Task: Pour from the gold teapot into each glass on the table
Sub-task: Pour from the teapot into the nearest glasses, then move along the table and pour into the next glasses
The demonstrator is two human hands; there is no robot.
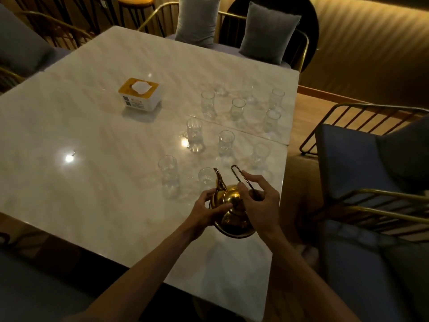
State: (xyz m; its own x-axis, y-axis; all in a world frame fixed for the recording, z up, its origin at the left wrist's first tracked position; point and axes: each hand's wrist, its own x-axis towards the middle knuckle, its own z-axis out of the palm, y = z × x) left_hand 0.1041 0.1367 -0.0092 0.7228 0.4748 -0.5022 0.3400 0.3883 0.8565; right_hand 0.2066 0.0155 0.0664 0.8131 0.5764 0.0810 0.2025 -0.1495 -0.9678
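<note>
The gold teapot [232,205] is tipped forward near the table's right front, its spout over the rim of a clear glass [206,176]. My right hand [260,201] grips the thin wire handle, which stands up behind the spout. My left hand [209,205] presses against the pot's left side near the lid. Several more clear glasses stand beyond, among them one to the left [168,173], one near the seam [195,135] and one at the far right [276,98]. Whether liquid flows cannot be made out in the dim light.
A white marble table [92,182] holds a yellow-topped tissue box [139,94] at the back left. Gold-framed chairs with grey cushions [269,31] stand behind, and a blue-cushioned chair [362,173] sits close on the right.
</note>
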